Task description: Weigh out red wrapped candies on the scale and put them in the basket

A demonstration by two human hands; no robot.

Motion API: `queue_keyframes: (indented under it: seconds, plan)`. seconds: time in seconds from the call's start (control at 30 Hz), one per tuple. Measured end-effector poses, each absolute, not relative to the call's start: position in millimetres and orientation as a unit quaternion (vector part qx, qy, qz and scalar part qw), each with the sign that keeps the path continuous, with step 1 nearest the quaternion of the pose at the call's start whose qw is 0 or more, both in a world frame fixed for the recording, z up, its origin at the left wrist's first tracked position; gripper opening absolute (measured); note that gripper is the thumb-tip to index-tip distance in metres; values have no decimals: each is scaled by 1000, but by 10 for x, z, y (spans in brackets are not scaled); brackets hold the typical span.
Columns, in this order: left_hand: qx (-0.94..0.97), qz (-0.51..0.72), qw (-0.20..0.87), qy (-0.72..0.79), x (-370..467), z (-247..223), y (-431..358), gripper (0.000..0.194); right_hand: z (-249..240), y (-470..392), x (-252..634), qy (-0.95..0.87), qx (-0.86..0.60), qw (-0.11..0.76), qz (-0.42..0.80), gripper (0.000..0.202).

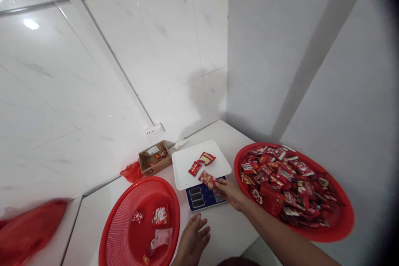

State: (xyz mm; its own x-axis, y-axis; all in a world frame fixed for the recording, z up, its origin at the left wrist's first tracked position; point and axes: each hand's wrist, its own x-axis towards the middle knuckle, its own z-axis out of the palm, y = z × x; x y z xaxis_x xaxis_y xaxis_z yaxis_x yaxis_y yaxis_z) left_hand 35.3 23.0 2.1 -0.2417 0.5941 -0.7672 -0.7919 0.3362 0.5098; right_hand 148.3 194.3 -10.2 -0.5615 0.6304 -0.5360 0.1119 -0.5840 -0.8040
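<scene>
My right hand (pixel 227 192) grips a red candy packet (pixel 208 179) by its right end, over the front edge of a scale's white tray (pixel 183 162). Two other packets lie on that tray: a plain red packet (pixel 195 168) and a red packet with a pale panel (pixel 206 158). Below the tray shows the blue scale base (pixel 205 199) with dark displays and keys, partly covered by my right hand. My left hand (pixel 195 237) is empty with its fingers apart and slightly curled, between the scale and a red plastic basket (pixel 116 216) holding several packets.
A large red basin (pixel 346 224) heaped with small red packets (pixel 280 178) stands at the right by the wall. Behind the basket is a cardboard box (pixel 157 168) with a few packets, beside a red plastic bag (pixel 131 172). Another red bag (pixel 34 228) lies far left.
</scene>
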Motion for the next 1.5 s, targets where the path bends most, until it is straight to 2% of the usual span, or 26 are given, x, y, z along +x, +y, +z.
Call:
queue_keyframes:
  seconds: [0.07,0.23,0.33,0.43,0.53,0.6,0.67,0.77,0.97,1.3,1.5]
  plan:
    - [-103,573,608,540,305,3,185,29,-104,1970,1473,-407,-446,169,779,30]
    - [-124,564,609,544,293,-23,115,22,-75,1772,1691,-408,-443,111,790,39]
    - [-125,558,612,547,312,-30,102,22,-44,1729,1952,-485,-436,114,750,38]
    - [-117,556,614,549,315,-27,106,23,-43,1870,2288,-624,-463,164,608,37]
    - [-114,548,615,555,320,-13,123,21,-110,2086,2663,-733,-521,203,386,41]
    - [-111,541,618,559,335,6,140,20,-191,2192,2896,-780,-538,172,270,43]
    - [-105,537,620,562,355,30,158,20,-279,2248,3078,-803,-541,129,213,41]
    - [-95,537,623,562,378,62,176,20,-356,2270,3218,-799,-560,97,197,39]
    - [-96,523,628,568,360,24,195,20,-237,2316,3113,-743,-643,113,147,43]
    - [-132,486,631,590,345,-48,256,15,-150,2382,2956,-684,-689,132,202,55]
    - [-139,479,629,596,305,-101,241,23,-88,2539,2913,-696,-684,145,165,57]
